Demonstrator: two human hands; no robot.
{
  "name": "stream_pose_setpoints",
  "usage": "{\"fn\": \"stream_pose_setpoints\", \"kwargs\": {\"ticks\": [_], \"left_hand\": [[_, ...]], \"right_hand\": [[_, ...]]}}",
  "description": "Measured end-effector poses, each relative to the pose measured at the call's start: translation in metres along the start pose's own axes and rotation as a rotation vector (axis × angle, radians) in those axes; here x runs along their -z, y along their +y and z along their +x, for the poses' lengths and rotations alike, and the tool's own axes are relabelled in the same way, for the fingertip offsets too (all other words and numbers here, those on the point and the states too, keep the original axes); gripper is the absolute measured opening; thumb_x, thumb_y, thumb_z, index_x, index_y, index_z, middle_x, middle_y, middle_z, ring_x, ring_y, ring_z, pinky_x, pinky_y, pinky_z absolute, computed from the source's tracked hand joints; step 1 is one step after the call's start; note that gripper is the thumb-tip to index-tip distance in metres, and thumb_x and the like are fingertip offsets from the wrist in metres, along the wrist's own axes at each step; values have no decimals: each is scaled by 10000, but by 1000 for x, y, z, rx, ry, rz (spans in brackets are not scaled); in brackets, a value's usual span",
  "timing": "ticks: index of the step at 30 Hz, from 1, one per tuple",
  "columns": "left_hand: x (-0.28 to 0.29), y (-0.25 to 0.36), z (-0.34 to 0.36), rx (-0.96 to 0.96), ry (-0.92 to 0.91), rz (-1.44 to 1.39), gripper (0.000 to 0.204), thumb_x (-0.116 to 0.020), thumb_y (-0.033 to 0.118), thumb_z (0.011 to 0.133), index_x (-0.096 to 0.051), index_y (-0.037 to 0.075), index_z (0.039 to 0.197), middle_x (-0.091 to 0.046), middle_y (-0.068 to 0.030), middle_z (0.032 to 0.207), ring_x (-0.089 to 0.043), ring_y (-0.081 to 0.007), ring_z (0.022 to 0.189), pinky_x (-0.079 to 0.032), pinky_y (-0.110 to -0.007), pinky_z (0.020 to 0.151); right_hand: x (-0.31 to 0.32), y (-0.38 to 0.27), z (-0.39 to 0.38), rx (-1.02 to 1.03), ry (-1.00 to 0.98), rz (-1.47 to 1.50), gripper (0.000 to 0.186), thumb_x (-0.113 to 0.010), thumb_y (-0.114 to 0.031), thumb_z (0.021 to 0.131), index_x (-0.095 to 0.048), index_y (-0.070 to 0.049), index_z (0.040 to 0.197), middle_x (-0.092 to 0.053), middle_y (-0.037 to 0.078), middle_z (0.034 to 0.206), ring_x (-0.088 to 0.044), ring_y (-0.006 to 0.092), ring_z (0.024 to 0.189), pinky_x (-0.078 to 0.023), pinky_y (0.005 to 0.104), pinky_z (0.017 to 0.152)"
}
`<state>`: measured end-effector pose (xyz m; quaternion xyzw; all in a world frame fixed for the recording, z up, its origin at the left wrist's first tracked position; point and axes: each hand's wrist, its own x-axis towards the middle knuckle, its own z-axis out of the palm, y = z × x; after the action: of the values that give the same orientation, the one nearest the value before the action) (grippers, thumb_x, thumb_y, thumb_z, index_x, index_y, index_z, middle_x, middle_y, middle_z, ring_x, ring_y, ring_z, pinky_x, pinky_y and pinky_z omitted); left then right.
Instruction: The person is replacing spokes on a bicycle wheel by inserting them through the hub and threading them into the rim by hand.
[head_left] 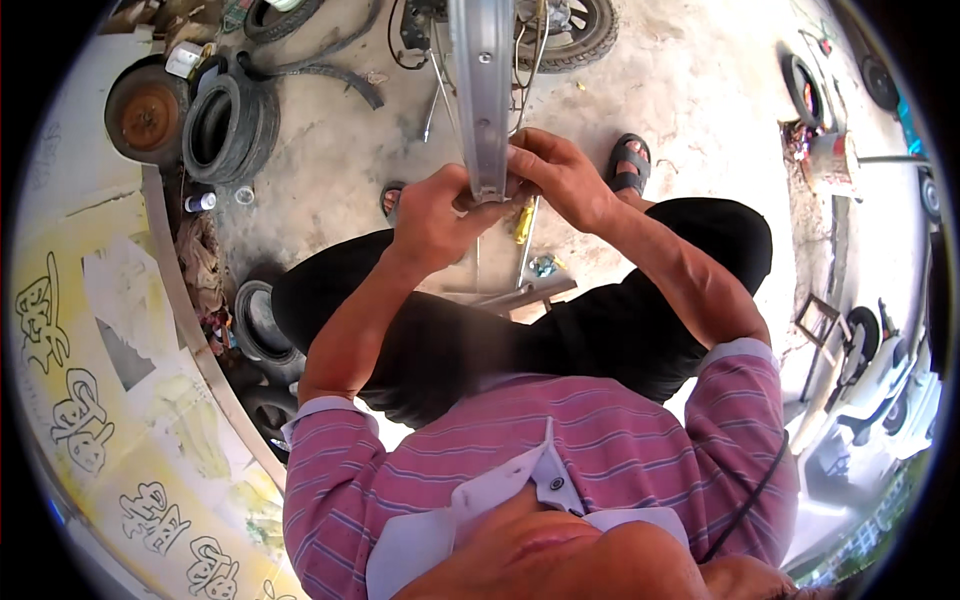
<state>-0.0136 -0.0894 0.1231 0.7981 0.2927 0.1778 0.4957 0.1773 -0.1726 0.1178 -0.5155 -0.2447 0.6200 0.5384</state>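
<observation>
A silver metal wheel rim (486,110), seen edge-on with small holes along its channel, stands upright between my knees. At its near part my left hand (435,215) is closed on the left side, the thumb reaching across toward the channel. From the other side my right hand (562,182) is closed with its fingers pinched at the rim's right edge. Whether a small part sits between those fingertips is hidden. Just below my hands a yellow-handled tool (525,222), like a screwdriver, shows near the floor. Thin wires or spokes (533,60) run beside the rim.
Black tyres (225,125) and a rusty round drum (148,115) stand at the far left. Another wheel (575,30) lies beyond the rim. A long rod (430,110) is on the concrete floor. To the left runs a yellow-and-white board (150,400); a parked scooter (875,375) is at right.
</observation>
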Motion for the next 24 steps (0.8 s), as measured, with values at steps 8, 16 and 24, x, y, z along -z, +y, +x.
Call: {"fn": "stream_pose_setpoints", "kwargs": {"ticks": [8, 16, 24], "left_hand": [[-3, 10, 2, -41, 28, 63, 384, -859, 156, 789, -701, 45, 1120, -758, -67, 877, -710, -132, 705, -563, -288, 668], [-4, 8, 5, -44, 5, 48, 335, -848, 121, 803, -699, -37, 1058, -740, -96, 971, -704, -162, 894, -546, -308, 812], [-3, 8, 5, -42, -8, 85, 269, -851, 90, 767, -702, -3, 970, -712, -79, 878, -700, -191, 813, -539, -309, 744]], "right_hand": [[14, -1, -4, -50, 56, -430, 672, -668, -621, 889, -674, 38, 1020, -682, 123, 847, -655, 194, 776, -531, 354, 671], [3, -23, 0, -89, -32, -948, 759, -524, -785, 857, -742, -61, 929, -684, 223, 785, -673, 405, 725, -541, 483, 671], [3, -16, -1, 121, -155, -1067, 408, -536, -504, 944, -666, -123, 1011, -644, 197, 766, -665, 397, 724, -513, 497, 645]]}}
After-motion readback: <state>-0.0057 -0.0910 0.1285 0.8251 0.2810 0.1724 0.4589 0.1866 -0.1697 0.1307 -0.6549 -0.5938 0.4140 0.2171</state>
